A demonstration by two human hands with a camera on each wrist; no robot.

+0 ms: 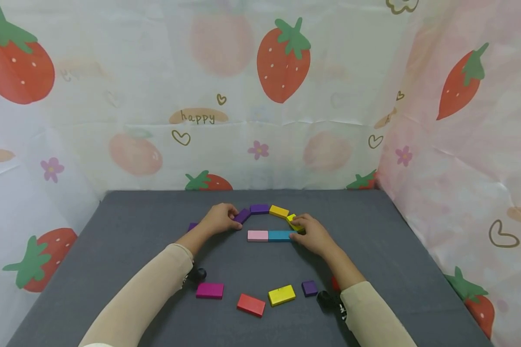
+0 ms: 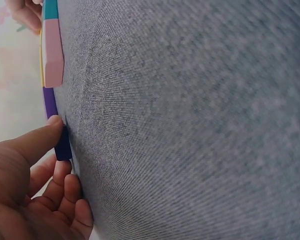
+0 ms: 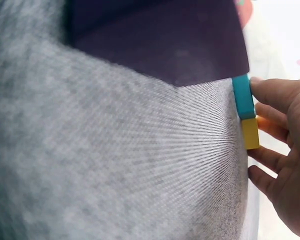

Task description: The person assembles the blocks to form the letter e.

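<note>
In the head view, blocks form an arc on the grey table. My left hand (image 1: 219, 218) pinches a dark purple block (image 1: 242, 216) at the arc's left end; the left wrist view shows the thumb on this block (image 2: 63, 145). Beside it lie a second purple block (image 1: 259, 209) and a yellow block (image 1: 279, 211). My right hand (image 1: 313, 234) holds another yellow block (image 1: 292, 219) at the arc's right end, its fingers partly covering it. Inside the arc, a pink block (image 1: 258, 236) and a blue block (image 1: 280, 236) lie end to end, the right thumb by the blue one.
Nearer the front lie a magenta block (image 1: 210, 290), a red block (image 1: 251, 305), a yellow block (image 1: 281, 295) and a small purple block (image 1: 309, 288). The right arm partly hides another red block (image 1: 335, 283). A purple block (image 1: 192, 225) shows behind the left wrist. Strawberry-print cloth (image 1: 226, 159) hangs behind the table.
</note>
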